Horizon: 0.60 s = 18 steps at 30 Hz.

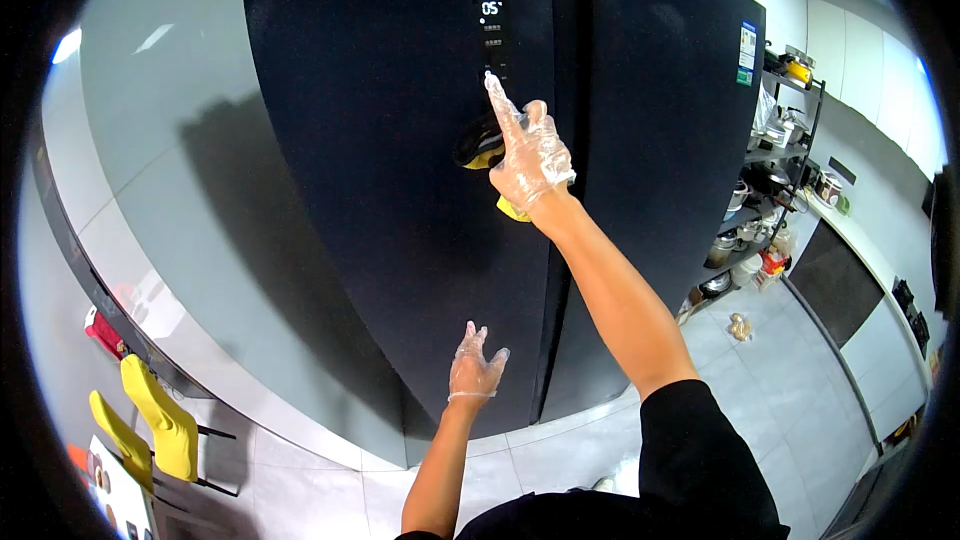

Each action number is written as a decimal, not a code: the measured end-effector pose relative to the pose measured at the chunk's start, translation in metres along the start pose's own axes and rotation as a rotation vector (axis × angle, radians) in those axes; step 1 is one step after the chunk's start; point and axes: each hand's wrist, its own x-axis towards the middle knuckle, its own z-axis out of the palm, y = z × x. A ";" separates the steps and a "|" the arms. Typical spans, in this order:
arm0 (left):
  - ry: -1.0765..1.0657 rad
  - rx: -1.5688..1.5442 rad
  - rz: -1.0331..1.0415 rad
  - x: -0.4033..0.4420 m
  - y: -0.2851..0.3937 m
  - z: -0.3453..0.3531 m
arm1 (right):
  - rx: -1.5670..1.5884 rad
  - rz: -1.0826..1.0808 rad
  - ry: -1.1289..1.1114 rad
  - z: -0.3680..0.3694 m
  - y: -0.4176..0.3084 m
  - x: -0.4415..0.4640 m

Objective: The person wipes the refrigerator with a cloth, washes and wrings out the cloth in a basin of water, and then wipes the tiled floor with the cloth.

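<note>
Right hand [534, 158]: index at display panel [491, 32], 12 o'clock; grip on yellow-black cloth [482, 155] unclear. Left hand [476, 370]: spread, 6 o'clock.

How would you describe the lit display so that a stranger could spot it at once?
Find the tall dark refrigerator, then its left door. Near the top, above the raised index finger of the gloved right hand, is the small display. Its glowing white digits, 05, set it apart from the printed label on the other door.
</note>
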 end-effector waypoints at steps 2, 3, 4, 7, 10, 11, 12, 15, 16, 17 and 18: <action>0.019 -0.007 -0.001 -0.004 -0.003 0.003 | 0.042 -0.115 0.098 0.024 0.013 -0.021; 0.009 -0.011 -0.023 -0.007 -0.002 0.001 | 0.045 -0.194 0.068 0.038 0.020 -0.038; 0.001 -0.018 -0.047 -0.012 0.000 -0.003 | 0.047 -0.276 0.037 0.051 0.026 -0.056; -0.040 0.006 -0.110 -0.023 -0.002 -0.015 | -0.026 -0.499 -0.324 0.078 0.038 -0.092; -0.045 0.022 -0.155 -0.027 -0.017 -0.028 | 0.196 -0.520 -0.409 0.066 0.047 -0.092; -0.038 0.018 -0.166 -0.026 -0.023 -0.030 | 0.310 -0.514 -0.252 0.056 0.052 -0.083; -0.029 0.011 -0.175 -0.025 -0.027 -0.031 | 0.421 -0.505 -0.093 0.041 0.055 -0.068; 0.028 -0.031 -0.157 -0.023 -0.035 -0.026 | 0.457 -0.469 0.575 -0.007 0.060 -0.010; 0.040 -0.044 -0.151 -0.022 -0.037 -0.025 | 0.419 -0.445 0.775 -0.021 0.060 0.013; 0.039 -0.051 -0.157 -0.020 -0.037 -0.024 | 0.348 -0.416 0.915 -0.037 0.058 0.035; 0.036 -0.057 -0.162 -0.019 -0.034 -0.022 | 0.273 -0.383 1.053 -0.050 0.056 0.055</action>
